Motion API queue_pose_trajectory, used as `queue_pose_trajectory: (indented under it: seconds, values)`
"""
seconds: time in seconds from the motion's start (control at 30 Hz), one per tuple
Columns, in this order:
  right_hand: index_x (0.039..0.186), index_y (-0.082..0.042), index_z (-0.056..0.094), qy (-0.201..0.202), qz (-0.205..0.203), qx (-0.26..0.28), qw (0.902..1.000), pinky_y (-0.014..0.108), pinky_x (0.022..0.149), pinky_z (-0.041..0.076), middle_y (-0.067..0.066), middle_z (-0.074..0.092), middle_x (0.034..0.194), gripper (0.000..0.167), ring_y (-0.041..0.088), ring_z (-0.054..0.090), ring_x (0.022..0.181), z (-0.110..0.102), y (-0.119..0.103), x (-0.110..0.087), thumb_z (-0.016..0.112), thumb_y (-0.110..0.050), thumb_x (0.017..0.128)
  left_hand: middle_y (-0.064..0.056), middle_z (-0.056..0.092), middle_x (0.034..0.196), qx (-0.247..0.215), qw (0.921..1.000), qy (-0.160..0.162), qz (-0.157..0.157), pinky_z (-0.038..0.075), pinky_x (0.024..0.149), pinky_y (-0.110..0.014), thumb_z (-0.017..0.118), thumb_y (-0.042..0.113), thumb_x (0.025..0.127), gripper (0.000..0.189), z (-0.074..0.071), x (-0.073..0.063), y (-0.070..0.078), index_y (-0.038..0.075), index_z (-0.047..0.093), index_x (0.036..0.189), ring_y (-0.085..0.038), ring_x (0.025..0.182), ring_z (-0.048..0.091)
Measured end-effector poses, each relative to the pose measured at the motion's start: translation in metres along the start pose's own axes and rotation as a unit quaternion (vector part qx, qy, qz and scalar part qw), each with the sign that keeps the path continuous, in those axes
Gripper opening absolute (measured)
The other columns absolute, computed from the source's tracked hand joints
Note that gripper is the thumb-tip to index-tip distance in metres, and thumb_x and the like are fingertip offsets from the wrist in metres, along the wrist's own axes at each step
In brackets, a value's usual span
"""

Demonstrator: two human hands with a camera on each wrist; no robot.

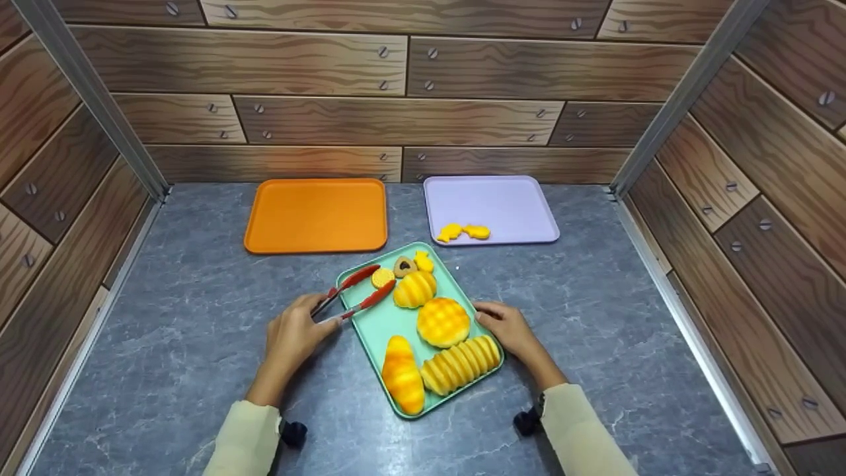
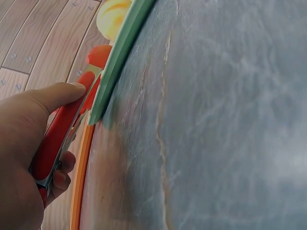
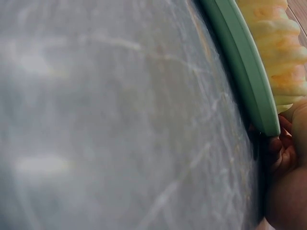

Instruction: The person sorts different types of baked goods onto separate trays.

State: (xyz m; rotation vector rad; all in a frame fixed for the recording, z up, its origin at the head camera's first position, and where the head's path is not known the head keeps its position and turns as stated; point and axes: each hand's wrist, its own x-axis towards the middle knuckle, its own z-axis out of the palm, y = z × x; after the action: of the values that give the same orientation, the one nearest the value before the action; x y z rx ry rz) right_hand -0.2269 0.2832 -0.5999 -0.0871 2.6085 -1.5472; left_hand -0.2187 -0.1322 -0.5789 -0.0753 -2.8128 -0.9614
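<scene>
Both hands work at the green tray (image 1: 396, 320) on the counter (image 1: 595, 284).
A croissant (image 1: 402, 377) and a ridged loaf (image 1: 461, 365) lie by the tray's near edge. The right hand's grip (image 1: 507, 325) is clamped on its right edge; the left hand's grip (image 1: 295, 329) closes around red tongs (image 1: 375, 297), tips apart either side of a round biscuit (image 1: 382, 277) near the far edge. Orange tray (image 1: 316, 215) and lilac tray (image 1: 492, 205) line the counter's far edge.

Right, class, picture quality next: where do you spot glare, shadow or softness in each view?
Head: fairly even light, with the orange tray's edges clear; left wrist: the bread at the top looks pale and soft, with a pale sheen on the table towards the right; right wrist: two whitish glare patches on the table, dark shadow along the green tray.
</scene>
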Motion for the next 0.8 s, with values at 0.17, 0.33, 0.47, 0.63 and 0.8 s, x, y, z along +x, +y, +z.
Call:
queue_pose_trajectory:
  seconds: [0.17, 0.33, 0.47, 0.63, 0.8]
  values:
    - [0.129, -0.014, 0.070, 0.002, 0.005, 0.001, 1.0000, 0.049, 0.107, 0.044, 0.010, 0.066, 0.134, 0.032, 0.029, 0.057, 0.129, 0.0001, -0.0007, -0.0001, 0.066, -0.023, 0.098, -0.006, 0.069, 0.127, -0.005, 1.0000, 0.005, 0.000, 0.050, 0.089, -0.055, 0.082, 0.044, 0.079, 0.057, 0.0003, -0.0003, 0.0005, 0.016, 0.070, 0.127, -0.030, 0.114, 0.067]
    - [0.128, -0.012, 0.071, 0.003, 0.000, 0.007, 1.0000, 0.048, 0.108, 0.044, 0.011, 0.066, 0.134, 0.032, 0.029, 0.057, 0.129, 0.0003, -0.0010, 0.0004, 0.066, -0.021, 0.098, -0.006, 0.069, 0.127, -0.009, 0.9999, 0.009, 0.001, 0.049, 0.089, -0.055, 0.083, 0.044, 0.079, 0.057, 0.0003, -0.0016, -0.0017, 0.017, 0.070, 0.127, -0.031, 0.114, 0.067]
    - [0.128, -0.012, 0.071, 0.005, -0.007, 0.006, 0.9999, 0.049, 0.107, 0.044, 0.011, 0.066, 0.133, 0.031, 0.030, 0.058, 0.128, 0.0016, 0.0005, 0.0003, 0.066, -0.021, 0.098, -0.005, 0.068, 0.129, -0.020, 0.9998, 0.006, -0.004, 0.049, 0.090, -0.054, 0.083, 0.043, 0.078, 0.059, -0.0014, -0.0039, -0.0029, 0.018, 0.070, 0.129, -0.030, 0.116, 0.066]
    - [0.128, -0.014, 0.071, 0.005, -0.006, -0.003, 1.0000, 0.050, 0.108, 0.044, 0.010, 0.065, 0.134, 0.031, 0.030, 0.057, 0.130, 0.0025, 0.0019, -0.0001, 0.066, -0.023, 0.098, -0.004, 0.068, 0.130, -0.034, 0.9992, 0.002, -0.022, 0.047, 0.093, -0.053, 0.084, 0.042, 0.078, 0.059, -0.0065, -0.0083, -0.0014, 0.019, 0.069, 0.130, -0.028, 0.116, 0.065]
    - [0.128, -0.011, 0.070, 0.009, -0.015, -0.007, 0.9998, 0.051, 0.108, 0.043, 0.013, 0.065, 0.135, 0.032, 0.032, 0.056, 0.130, 0.0009, 0.0014, 0.0001, 0.066, -0.021, 0.098, -0.002, 0.069, 0.128, -0.045, 0.9987, 0.012, -0.021, 0.048, 0.091, -0.052, 0.084, 0.042, 0.079, 0.057, -0.0093, -0.0060, 0.0070, 0.019, 0.070, 0.129, -0.028, 0.112, 0.066]
